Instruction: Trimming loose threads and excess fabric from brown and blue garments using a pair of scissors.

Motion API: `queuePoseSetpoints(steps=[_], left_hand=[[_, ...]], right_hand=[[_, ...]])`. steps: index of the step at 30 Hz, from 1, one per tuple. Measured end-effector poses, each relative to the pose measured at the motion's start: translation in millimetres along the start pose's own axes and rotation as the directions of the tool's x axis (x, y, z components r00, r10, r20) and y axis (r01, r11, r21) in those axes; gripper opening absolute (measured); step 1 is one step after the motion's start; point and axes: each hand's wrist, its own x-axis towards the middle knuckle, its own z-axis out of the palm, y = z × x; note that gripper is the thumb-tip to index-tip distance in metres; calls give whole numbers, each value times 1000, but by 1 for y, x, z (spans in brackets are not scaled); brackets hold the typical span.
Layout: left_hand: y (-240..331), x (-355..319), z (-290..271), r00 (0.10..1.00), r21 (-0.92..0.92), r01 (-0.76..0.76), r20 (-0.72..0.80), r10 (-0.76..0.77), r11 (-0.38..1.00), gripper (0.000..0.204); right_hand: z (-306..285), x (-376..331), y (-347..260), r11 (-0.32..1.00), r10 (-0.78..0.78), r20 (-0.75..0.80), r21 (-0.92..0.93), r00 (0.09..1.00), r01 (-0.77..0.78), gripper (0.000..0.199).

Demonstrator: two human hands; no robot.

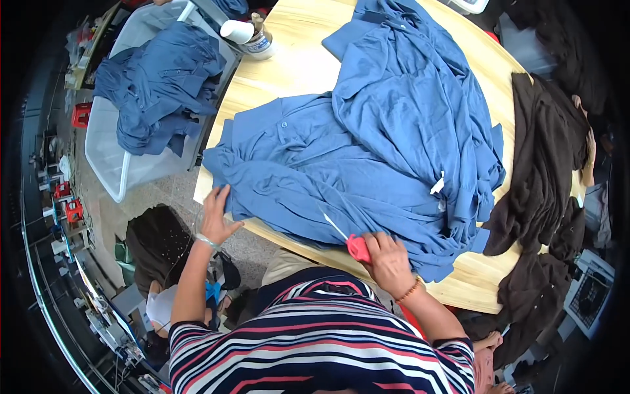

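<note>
Head view, looking straight down: a big heap of blue shirts (380, 151) sprawls across the pale wooden tabletop (295, 65), filling most of its middle and spilling toward the near edge. The left hand (215, 220) is down at the near left corner of the heap, fingers spread flat, pressing on the blue cloth right at the tabletop's edge, gripping nothing. The right hand (388, 259) sits at the near edge, well apart from the left, fingers curled tight around a small pink-handled tool (357, 248); a thin pale blade runs from it up and to the left over the fabric. A small white tag (438, 185) shows on the heap just beyond that hand. To the right, dark brown garments (541, 171) drape over the tabletop's right side and hang off it. At the far left end stand a white cup (236, 31) and a bottle (260, 41), just beside each other. Left of the tabletop, a clear plastic bin (108, 157) holds more blue garments (157, 82).
</note>
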Motion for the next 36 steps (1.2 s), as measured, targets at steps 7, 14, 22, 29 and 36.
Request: queuePoseSetpoints(steps=[7,14,22,29,36], left_hand=[[-23,50,-19,997,-107,-75,-21,73,991,29],[23,188,-57,797,55,-302,-533,284,952,49],[81,123,43,884,-839,466,424,-199,282,33],[71,128,92,713,-732,681,655,-249,27,19],[61,129,109,733,-758,643,650,-202,-104,8]], right_hand=[[0,16,29,996,71,27,-60,997,-69,42],[-87,52,71,910,415,-291,130,862,-394,32],[-74,37,14,958,273,-213,152,938,-244,30],[-37,44,-21,985,125,63,115,990,-132,28],[-27,114,-40,995,100,65,12,993,-101,29]])
